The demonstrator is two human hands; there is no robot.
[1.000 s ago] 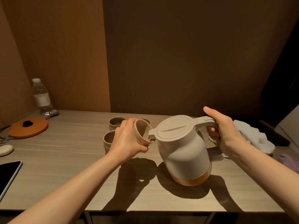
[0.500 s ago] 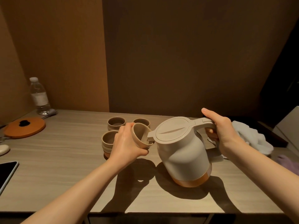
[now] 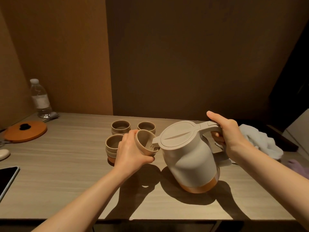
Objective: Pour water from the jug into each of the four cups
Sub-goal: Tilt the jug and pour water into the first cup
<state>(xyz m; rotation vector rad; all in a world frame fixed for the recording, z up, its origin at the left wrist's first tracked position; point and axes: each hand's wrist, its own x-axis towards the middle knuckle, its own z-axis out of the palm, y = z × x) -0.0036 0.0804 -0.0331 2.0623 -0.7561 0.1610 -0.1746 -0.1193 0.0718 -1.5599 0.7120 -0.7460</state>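
So the left hand (image 3: 132, 151) is wrapped around one cup (image 3: 145, 144), fingers curled round its far side and thumb under the base, holding it up off the counter (image 3: 70, 164) and tipped so its mouth faces right. The jug (image 3: 187, 156) is leaning left with its spout (image 3: 154, 143) poking right over the rim of that held cup, basically touching it. There's a little glint inside the cup by the spout, but I can't tell if that's water. The right hand (image 3: 227, 136) grips the jug's handle (image 3: 211, 127), thumb lying along the top and fingers curled underneath. The jug's orange base sits just above the counter, or on its edge, hard to say. The other three cups sit on the counter just past the left hand: one back left (image 3: 120, 126), one back right (image 3: 146, 126), and a nearer one (image 3: 113, 144) partly tucked behind the knuckles. Far left there's a water bottle (image 3: 40, 98) and an orange lid (image 3: 26, 131), and a white cloth (image 3: 260, 143) bunched up behind the right wrist.
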